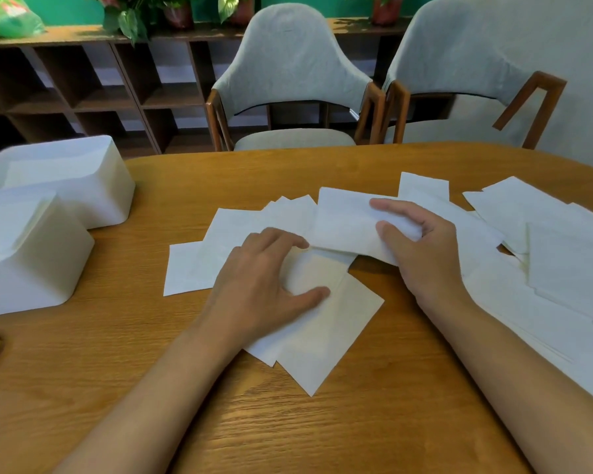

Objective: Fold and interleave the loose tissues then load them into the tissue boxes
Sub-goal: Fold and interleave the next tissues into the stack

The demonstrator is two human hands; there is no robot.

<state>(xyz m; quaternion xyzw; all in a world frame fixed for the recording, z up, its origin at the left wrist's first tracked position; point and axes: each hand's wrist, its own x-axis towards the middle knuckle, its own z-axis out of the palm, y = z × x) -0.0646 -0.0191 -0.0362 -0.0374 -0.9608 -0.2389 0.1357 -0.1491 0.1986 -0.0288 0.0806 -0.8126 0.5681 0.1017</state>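
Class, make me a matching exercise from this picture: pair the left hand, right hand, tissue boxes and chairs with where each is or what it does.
Column one:
1 left hand
2 right hand
3 tissue boxes
4 chairs

Column two:
a behind the table
b holds a folded tissue
c near the table's left edge
d presses on flat tissues

Pairs: 1-d, 2-b, 3-c, 4-a.
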